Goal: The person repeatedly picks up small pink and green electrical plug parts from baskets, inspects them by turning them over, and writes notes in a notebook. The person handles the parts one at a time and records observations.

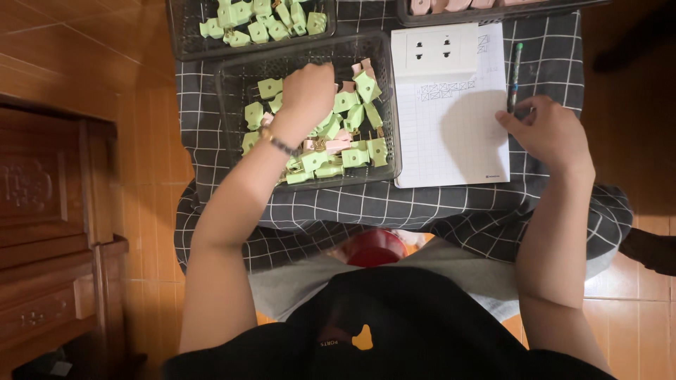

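My left hand reaches into a dark mesh tray filled with several small green and pink plastic pieces; its fingers curl down among them, and whether it grips one is hidden. A bracelet sits on that wrist. My right hand rests at the right edge of a gridded paper sheet, fingers bent, close to a green pen lying on the checked cloth. A white socket plate lies on the sheet's top.
A second mesh tray with green pieces stands at the back left, and another tray with pink pieces at the back right. Wooden furniture stands to the left. A red round object sits by my lap.
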